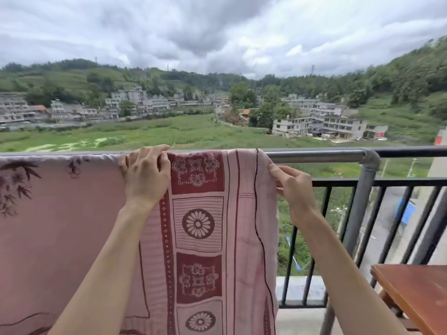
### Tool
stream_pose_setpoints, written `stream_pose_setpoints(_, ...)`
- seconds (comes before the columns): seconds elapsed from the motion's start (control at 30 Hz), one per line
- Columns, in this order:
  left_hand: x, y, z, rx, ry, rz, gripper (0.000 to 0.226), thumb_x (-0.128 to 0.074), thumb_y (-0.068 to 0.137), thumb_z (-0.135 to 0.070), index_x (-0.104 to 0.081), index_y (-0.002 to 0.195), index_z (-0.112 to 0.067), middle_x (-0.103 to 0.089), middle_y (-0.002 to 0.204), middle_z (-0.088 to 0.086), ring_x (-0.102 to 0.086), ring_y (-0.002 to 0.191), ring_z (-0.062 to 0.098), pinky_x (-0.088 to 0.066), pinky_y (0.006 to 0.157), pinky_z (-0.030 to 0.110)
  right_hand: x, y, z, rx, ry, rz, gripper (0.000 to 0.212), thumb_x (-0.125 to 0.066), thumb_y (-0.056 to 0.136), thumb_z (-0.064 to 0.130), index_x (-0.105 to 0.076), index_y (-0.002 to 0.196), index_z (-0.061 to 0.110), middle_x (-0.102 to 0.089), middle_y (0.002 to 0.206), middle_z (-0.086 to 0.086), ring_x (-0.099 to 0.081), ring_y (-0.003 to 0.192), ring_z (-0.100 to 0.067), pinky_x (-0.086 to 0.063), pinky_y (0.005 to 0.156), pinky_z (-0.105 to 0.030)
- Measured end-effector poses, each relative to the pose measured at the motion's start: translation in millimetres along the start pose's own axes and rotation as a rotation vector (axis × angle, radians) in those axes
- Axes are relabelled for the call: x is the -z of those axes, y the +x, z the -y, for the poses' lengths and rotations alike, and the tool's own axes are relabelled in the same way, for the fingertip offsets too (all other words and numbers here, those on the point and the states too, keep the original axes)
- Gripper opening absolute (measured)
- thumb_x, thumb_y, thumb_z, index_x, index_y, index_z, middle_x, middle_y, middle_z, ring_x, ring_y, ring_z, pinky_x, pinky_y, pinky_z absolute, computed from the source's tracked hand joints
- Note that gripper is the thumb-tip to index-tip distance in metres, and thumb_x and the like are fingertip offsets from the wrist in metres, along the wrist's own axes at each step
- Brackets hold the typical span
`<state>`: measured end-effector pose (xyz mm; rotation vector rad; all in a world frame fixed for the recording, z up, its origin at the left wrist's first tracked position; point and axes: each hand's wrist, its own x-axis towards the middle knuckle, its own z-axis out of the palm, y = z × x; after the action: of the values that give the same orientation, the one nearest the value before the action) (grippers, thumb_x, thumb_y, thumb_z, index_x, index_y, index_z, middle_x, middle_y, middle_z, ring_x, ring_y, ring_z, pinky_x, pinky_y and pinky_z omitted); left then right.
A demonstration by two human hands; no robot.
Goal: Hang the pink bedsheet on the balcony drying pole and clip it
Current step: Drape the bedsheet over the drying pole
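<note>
Pink bedsheet [72, 226]: I am seeing it hanging draped over the grey drying pole [314, 156], falling down toward me and covering the left and middle of the view; its right edge is hanging just left of the bare stretch of pole.
Sheet pattern: dark red panels with flower medallions are running down the middle, and dark leaf prints are showing on the plain pink part at far left.
Left hand [145, 175]: I am watching it gripping the sheet at the top, fingers curling over the fold where the cloth is crossing the pole.
Right hand [294, 187]: it is pinching the right edge of the sheet just under the pole, thumb and forefinger closing on the hem, the other fingers curling in behind.
Drying pole: it is running level across the view and ending at an elbow joint on the right, where a grey post is going down.
Black railing [396, 182]: its bars are standing behind the pole on the right.
Wooden table [416, 293]: its corner is showing at lower right, well apart from the sheet.
Clips: I cannot tell whether any are sitting on the sheet.
</note>
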<state>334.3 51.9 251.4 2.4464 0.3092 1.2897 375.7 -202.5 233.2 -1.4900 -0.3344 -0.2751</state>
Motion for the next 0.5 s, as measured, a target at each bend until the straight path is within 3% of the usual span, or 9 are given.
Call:
stream_pose_setpoints(0.07, -6, -15, -29, -0.022, -0.083, -0.077, 0.027, -0.047, 0.093, -0.021, -0.060, 0.115, -0.015, -0.059, 0.118, 0.007, -0.044, 0.116, 0.024, -0.020, 0.109, 0.040, 9, 2, 4, 0.053, -0.114, 0.088, 0.026, -0.058, 0.090, 0.024, -0.073, 0.070, 0.028, -0.074, 0.075, 0.009, -0.069, 0.075, -0.004, -0.052, 0.063, -0.016)
stream_pose_setpoints(0.13, -16, -36, -63, -0.069, -0.174, -0.107, 0.022, -0.052, 0.091, -0.020, -0.063, 0.107, -0.011, -0.060, 0.106, 0.005, -0.045, 0.103, 0.017, -0.037, 0.092, 0.028, 21, 8, 6, 0.153, -0.268, 0.110, 0.022, -0.057, 0.091, 0.020, -0.072, 0.076, 0.027, -0.073, 0.074, 0.009, -0.069, 0.075, -0.009, -0.054, 0.067, -0.021)
stream_pose_setpoints(0.23, -38, -56, -107, -0.085, -0.288, -0.019, 0.021, -0.054, 0.091, -0.026, -0.063, 0.105, -0.013, -0.056, 0.099, -0.003, -0.046, 0.094, 0.008, -0.035, 0.073, 0.009, 37, 20, 16, 0.329, -0.396, 0.103, 0.018, -0.057, 0.091, 0.018, -0.074, 0.087, 0.013, -0.071, 0.071, 0.006, -0.067, 0.061, -0.004, -0.052, 0.059, -0.015)
stream_pose_setpoints(0.33, -52, -61, -140, 0.081, -0.470, -0.026, 0.015, -0.061, 0.087, -0.027, -0.056, 0.098, -0.018, -0.056, 0.089, -0.010, -0.053, 0.078, -0.001, -0.038, 0.067, 0.000, 55, 38, 37, 0.563, -0.535, 0.237, 0.017, -0.058, 0.091, 0.018, -0.072, 0.096, 0.010, -0.074, 0.080, -0.001, -0.063, 0.054, -0.001, -0.050, 0.054, -0.011)
stream_pose_setpoints(0.4, -58, -64, -154, 0.210, -0.544, -0.083, 0.015, -0.066, 0.083, -0.028, -0.057, 0.090, -0.018, -0.059, 0.080, -0.012, -0.055, 0.072, -0.004, -0.040, 0.061, 0.000, 64, 54, 52, 0.700, -0.689, 0.370, 0.021, -0.058, 0.091, 0.017, -0.070, 0.107, 0.012, -0.074, 0.098, -0.001, -0.061, 0.069, 0.004, -0.045, 0.067, -0.003)
stream_pose_setpoints(0.5, -60, -69, -164, 0.339, -0.537, -0.031, 0.016, -0.070, 0.080, -0.030, -0.061, 0.088, -0.020, -0.062, 0.077, -0.014, -0.057, 0.071, -0.006, -0.041, 0.057, 0.000, 59, 78, 69, 0.702, -0.806, 0.623, 0.031, -0.052, 0.094, 0.013, -0.060, 0.123, 0.018, -0.063, 0.124, 0.001, -0.060, 0.108, -0.010, -0.040, 0.092, -0.017)
